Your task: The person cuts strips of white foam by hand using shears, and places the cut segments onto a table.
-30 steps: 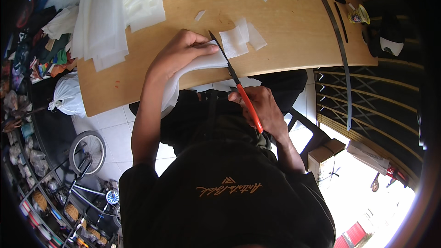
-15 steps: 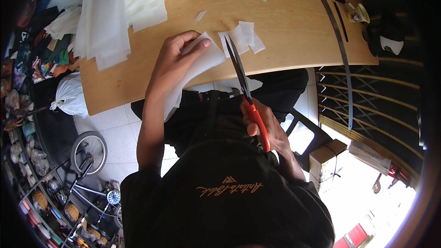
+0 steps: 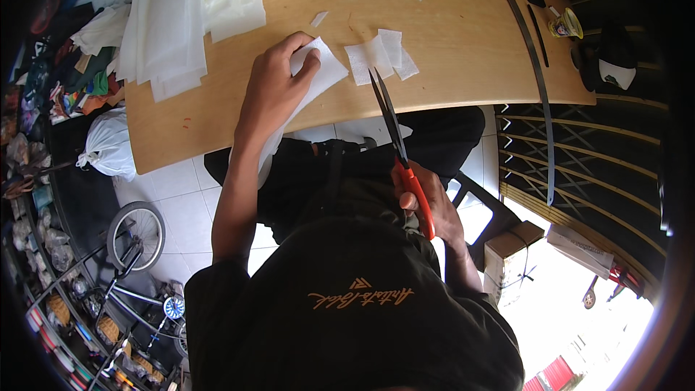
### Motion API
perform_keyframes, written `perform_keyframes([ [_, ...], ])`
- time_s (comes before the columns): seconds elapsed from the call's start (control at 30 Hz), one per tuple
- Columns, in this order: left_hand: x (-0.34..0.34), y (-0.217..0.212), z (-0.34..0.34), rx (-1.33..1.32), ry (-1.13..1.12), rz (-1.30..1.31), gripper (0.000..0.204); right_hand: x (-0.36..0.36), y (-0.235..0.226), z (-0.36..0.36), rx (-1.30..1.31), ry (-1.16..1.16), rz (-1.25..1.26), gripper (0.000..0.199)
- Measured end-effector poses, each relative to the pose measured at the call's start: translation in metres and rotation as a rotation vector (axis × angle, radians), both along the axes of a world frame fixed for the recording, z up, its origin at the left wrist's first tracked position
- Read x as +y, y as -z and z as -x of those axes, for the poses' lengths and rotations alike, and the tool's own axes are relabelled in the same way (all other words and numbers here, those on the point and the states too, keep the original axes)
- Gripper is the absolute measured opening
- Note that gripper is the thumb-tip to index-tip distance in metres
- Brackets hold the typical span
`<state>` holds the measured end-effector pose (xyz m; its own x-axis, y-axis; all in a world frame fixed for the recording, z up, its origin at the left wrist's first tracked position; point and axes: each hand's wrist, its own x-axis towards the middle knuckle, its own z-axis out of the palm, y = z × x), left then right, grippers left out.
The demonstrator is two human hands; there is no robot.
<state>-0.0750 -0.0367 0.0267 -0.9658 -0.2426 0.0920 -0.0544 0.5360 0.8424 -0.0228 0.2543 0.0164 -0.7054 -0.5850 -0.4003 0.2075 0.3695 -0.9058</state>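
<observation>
sheet (image 3: 327,72) is pinched by left hand (image 3: 279,76), thumb on top, prob for steadiness; slightly parted scissors (image 3: 394,132) are gripped in right hand (image 3: 436,203), fingers curled

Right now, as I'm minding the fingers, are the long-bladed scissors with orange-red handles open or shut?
Slightly open: in the right hand, the scissors show a narrow gap between their dark blades toward the tips.

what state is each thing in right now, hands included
left hand: gripping the white strip
white strip: held, trailing over the table's near edge
right hand: gripping the scissors by the handles
scissors: blades slightly apart, not touching the strip
small white pieces: lying on the table, overlapping
larger white sheets: piled in loose layers
</observation>
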Motion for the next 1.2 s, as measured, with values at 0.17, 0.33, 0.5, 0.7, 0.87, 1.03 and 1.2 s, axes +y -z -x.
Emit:
perform_keyframes([
  [0.17, -0.003, 0.000, 0.023, 0.077, 0.019, -0.148, 0.025, -0.004, -0.004, -0.006, -0.082, 0.059, 0.066, 0.089],
  [0.33, 0.007, -0.023, 0.023, -0.026, 0.039, -0.294, 0.026, -0.012, -0.001, -0.015, -0.089, 0.178, 0.218, 0.083],
  [0.5, 0.018, -0.019, 0.008, -0.015, 0.030, -0.397, 0.024, -0.009, -0.004, -0.002, 0.053, 0.038, 0.047, 0.086],
  [0.7, 0.021, -0.022, -0.002, -0.154, -0.002, -0.450, 0.023, -0.003, -0.008, 0.007, 0.122, -0.060, -0.116, 0.086],
  [0.87, 0.018, -0.006, -0.004, -0.028, 0.057, -0.424, 0.023, -0.007, -0.011, 0.016, 0.150, -0.106, -0.132, 0.085],
  [1.03, 0.020, -0.003, -0.010, -0.046, 0.047, -0.477, 0.026, -0.010, -0.011, 0.018, 0.137, -0.117, -0.137, 0.084],
  [1.2, 0.015, -0.002, -0.015, -0.051, 0.075, -0.373, 0.020, -0.012, -0.010, 0.017, 0.128, -0.107, -0.159, 0.084],
])
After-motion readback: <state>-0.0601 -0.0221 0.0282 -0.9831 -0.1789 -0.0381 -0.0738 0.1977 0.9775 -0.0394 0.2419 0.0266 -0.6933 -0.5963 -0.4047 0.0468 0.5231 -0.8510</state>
